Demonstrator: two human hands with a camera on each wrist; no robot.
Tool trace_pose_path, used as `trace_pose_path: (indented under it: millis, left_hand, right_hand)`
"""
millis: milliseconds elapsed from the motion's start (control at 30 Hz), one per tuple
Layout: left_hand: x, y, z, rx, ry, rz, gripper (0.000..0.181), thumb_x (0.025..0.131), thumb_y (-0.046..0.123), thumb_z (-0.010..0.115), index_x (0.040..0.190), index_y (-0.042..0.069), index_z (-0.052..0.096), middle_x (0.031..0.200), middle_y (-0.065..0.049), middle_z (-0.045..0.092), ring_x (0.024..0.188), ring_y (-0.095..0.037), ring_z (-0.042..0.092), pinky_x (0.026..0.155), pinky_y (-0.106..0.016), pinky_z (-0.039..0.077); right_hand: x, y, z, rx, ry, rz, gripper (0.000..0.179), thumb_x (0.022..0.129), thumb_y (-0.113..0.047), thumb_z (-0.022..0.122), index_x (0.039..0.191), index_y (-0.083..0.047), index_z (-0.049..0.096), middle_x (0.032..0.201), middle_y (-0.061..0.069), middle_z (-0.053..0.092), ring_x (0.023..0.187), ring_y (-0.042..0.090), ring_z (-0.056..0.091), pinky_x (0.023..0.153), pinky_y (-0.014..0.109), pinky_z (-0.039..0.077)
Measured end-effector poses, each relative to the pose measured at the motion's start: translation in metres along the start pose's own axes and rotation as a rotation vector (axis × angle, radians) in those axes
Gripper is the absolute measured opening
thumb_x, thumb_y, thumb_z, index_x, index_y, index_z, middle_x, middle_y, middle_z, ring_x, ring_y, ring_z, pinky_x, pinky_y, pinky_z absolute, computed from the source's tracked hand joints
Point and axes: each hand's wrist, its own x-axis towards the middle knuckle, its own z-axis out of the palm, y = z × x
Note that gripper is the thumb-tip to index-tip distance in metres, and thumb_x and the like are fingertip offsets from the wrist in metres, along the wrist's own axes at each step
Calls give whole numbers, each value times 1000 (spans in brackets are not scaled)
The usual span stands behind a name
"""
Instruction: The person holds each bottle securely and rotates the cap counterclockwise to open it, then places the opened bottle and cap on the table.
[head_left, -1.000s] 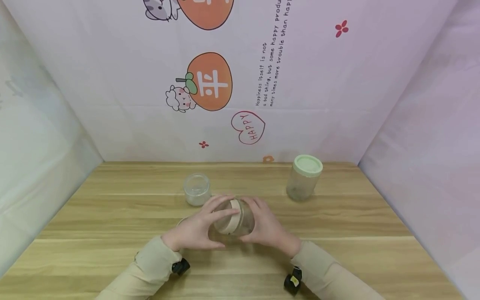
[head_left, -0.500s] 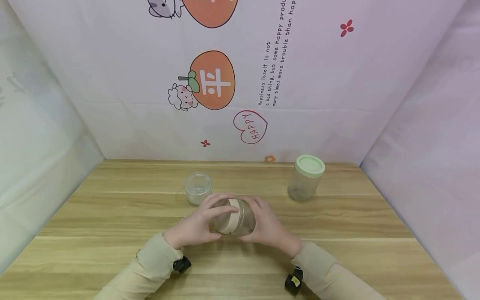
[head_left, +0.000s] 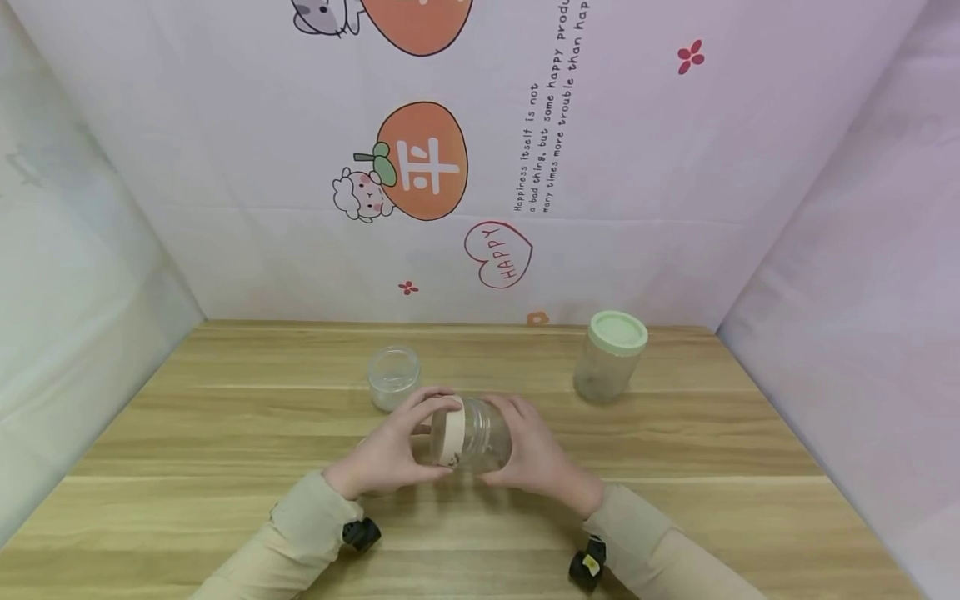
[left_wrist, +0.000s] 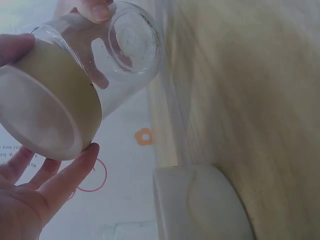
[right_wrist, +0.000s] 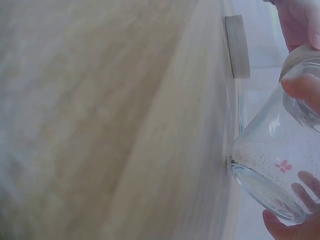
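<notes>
A clear glass jar (head_left: pixel 491 442) lies tilted on its side between my two hands, with its cream lid (head_left: pixel 452 442) pointing left. My left hand (head_left: pixel 386 454) holds this lid by its rim, fingertips above and thumb below. Around the jar's body, my right hand (head_left: pixel 536 450) keeps a grip from the right. In the left wrist view the lid (left_wrist: pixel 65 85) sits at the jar's mouth, and the glass bottom (left_wrist: pixel 132 42) faces away. Threads show beside the lid in the head view; whether it is still engaged I cannot tell.
A small glass jar without a lid (head_left: pixel 393 383) stands behind my left hand. Back right is a taller jar with a pale green lid (head_left: pixel 617 332). Another cream lid (left_wrist: pixel 205 205) lies on the wooden table (head_left: pixel 225 433), mostly hidden behind my left hand in the head view.
The cream lid has turned and shifted slightly left, exposing more of the jar's threaded neck. My left fingers have drawn back left with it; my right hand stays in place.
</notes>
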Motion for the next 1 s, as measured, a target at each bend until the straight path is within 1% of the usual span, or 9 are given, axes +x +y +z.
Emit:
trace_pose_path:
  millis: [167,267,333,467,567,667,767,900,1000]
  left_hand:
    - [-2,-1,2,-25,10,-22,77,68,2,81,133,9,42,141,-15,31,124,-33,43,91,-39,52]
    - [-4,-1,2,-37,28,-48,77,70,4,80,136,10,41,141,-13,30,122,-32,45,89,-36,53]
    - [-6,-1,3,-64,54,-67,78,71,4,80,138,10,41,140,-10,30,120,-32,46,89,-34,53]
    - [-7,2,4,-129,130,-105,80,70,5,82,138,9,41,139,-9,33,121,-33,45,90,-34,53]
    - [-7,5,7,-151,168,-135,81,69,8,83,137,8,40,139,-11,36,124,-33,44,93,-38,51]
    - [-7,8,11,-176,166,-151,81,69,11,84,135,7,38,137,-16,40,124,-34,45,97,-45,47]
    - [-6,9,17,-194,146,-153,79,69,13,84,132,7,36,130,-17,46,120,-33,49,100,-48,44]
    - [-1,10,25,-223,133,-166,78,69,13,84,129,6,34,122,-16,50,113,-28,52,102,-47,42]
    - [2,9,31,-231,111,-211,76,70,15,83,128,7,33,121,-15,49,111,-25,53,101,-45,42]
  right_hand:
    - [0,-2,0,5,-1,-8,98,50,-29,91,134,-11,44,122,12,53,109,27,52,89,48,49]
    - [-1,-3,-1,20,0,8,97,50,-28,92,133,-10,45,122,13,53,110,29,52,90,49,48]
    - [-1,-3,-1,30,1,14,97,50,-27,92,133,-9,45,122,13,53,111,29,52,91,49,48]
    - [-2,0,-4,130,-4,24,95,51,-23,92,133,-6,46,125,13,54,115,29,52,94,49,46]
    - [-5,5,-9,219,2,68,95,52,-20,92,134,-5,45,127,11,55,117,27,52,97,48,44]
    - [-11,10,-14,268,27,120,95,52,-19,93,133,-4,45,126,11,56,116,27,53,97,48,44]
    - [-18,16,-20,290,67,156,94,51,-18,93,131,-2,46,123,13,58,113,28,55,95,49,45]
    - [-24,24,-29,300,133,187,94,50,-15,93,130,1,46,120,18,59,109,31,56,94,50,45]
    - [-28,29,-36,310,164,216,95,50,-14,93,130,2,45,119,20,59,109,32,56,95,52,44]
